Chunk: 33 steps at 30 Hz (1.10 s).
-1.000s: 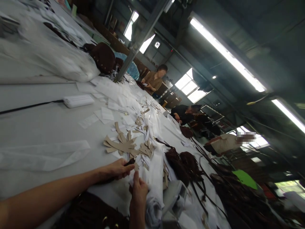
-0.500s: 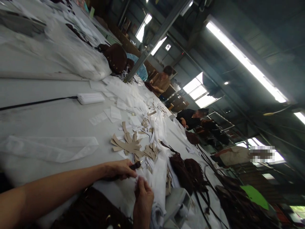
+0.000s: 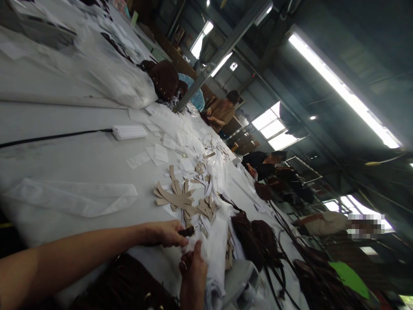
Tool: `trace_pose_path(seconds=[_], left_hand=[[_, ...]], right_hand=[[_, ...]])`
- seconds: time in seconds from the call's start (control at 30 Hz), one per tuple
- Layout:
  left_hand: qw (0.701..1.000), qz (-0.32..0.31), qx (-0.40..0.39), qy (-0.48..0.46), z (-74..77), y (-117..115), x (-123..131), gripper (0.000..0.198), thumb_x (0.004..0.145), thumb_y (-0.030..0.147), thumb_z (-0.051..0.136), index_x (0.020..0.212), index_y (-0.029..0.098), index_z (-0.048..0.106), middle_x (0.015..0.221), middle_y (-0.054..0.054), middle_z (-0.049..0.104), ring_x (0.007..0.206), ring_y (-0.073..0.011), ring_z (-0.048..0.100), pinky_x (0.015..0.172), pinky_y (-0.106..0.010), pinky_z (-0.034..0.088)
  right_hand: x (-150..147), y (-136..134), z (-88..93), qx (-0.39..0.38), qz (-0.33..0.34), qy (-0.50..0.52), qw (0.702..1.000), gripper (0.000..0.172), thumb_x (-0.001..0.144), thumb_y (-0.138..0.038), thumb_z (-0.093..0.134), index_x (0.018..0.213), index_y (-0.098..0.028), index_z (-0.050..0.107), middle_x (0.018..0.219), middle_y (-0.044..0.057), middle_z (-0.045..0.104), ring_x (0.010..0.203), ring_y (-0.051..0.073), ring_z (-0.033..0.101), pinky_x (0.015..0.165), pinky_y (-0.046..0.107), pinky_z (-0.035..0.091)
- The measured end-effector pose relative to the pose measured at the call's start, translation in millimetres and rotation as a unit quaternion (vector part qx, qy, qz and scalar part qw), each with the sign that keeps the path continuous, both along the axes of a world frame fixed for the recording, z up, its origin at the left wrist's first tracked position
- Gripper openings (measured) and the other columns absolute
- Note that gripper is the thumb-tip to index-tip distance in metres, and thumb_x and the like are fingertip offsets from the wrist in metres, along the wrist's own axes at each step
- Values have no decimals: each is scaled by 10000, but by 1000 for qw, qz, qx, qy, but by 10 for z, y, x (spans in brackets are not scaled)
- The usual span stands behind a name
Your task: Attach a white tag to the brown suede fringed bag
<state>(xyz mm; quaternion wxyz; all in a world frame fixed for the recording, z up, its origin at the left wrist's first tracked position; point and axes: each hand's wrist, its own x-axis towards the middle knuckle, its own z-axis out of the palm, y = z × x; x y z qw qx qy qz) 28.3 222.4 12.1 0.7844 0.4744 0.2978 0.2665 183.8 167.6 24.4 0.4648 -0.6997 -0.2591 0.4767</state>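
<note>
My left hand [image 3: 171, 234] is closed around a dark brown strap [image 3: 187, 232] with a small metal fitting at its end. Just below, my right hand [image 3: 194, 266] is closed, thumb up, on a thin white wrapping sheet [image 3: 196, 242] that lies close to the strap. How far the sheet goes round the strap cannot be made out. A dark brown fringed bag [image 3: 119, 284] with brass-coloured fittings is beneath my forearm at the bottom. Beyond my hands, tan card strips [image 3: 176, 198] lie in a loose pile.
White paper sheets [image 3: 174, 125] are scattered along the table. To the left are a white corded device [image 3: 129, 132] and a flat plastic sleeve [image 3: 74, 198]. Brown fringed bags [image 3: 254, 237] lie at right. Two people [image 3: 222, 112] work along the table's far side.
My right hand's thumb has lifted and its grip on the white sheet has shifted; more of the sheet shows between my hands. The view has shifted slightly. My left hand still holds the strap.
</note>
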Motion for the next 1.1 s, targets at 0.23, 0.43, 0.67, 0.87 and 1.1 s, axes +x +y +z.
trace_pose_path(seconds=[0.23, 0.43, 0.67, 0.87, 1.1], left_hand=[[999, -29, 1, -15, -31, -5, 1, 393, 642, 533, 721, 572, 178, 568, 424, 70, 377, 358, -70, 250, 367, -251, 120], [999, -20, -9, -24, 9, -10, 7, 503, 643, 652, 690, 567, 190, 510, 451, 77, 367, 356, -63, 240, 354, -248, 130], [999, 19, 5, -33, 29, 15, 2, 587, 751, 782, 469, 887, 218, 558, 496, 94, 398, 336, -70, 219, 328, -231, 144], [997, -41, 22, -68, 23, -10, 21, 551, 756, 717, 560, 928, 196, 619, 514, 69, 479, 330, -64, 286, 319, -207, 179], [994, -69, 4, -82, 2, -68, 77, 574, 751, 679, 612, 1086, 215, 574, 438, 107, 397, 325, -82, 262, 309, -193, 171]], right_hand=[[44, -62, 45, -10, 9, 76, 997, 349, 631, -460, 803, 664, -180, 596, 537, -61, 511, 512, 84, 487, 469, 190, 399], [58, -97, 54, -7, -10, 142, 990, 424, 453, -424, 899, 697, -163, 670, 592, -19, 632, 556, 99, 566, 508, 202, 468], [252, -34, 34, 57, -82, 169, 981, 376, 445, -378, 900, 715, -218, 693, 730, -13, 724, 675, 122, 667, 645, 220, 565], [386, 19, 85, 93, -110, 157, 977, 121, 727, -323, 729, 782, -222, 692, 769, -13, 735, 734, 109, 682, 720, 215, 566], [315, 10, 160, 119, -139, 119, 976, 134, 788, -316, 697, 854, -201, 681, 795, -2, 722, 717, 113, 665, 683, 224, 549]])
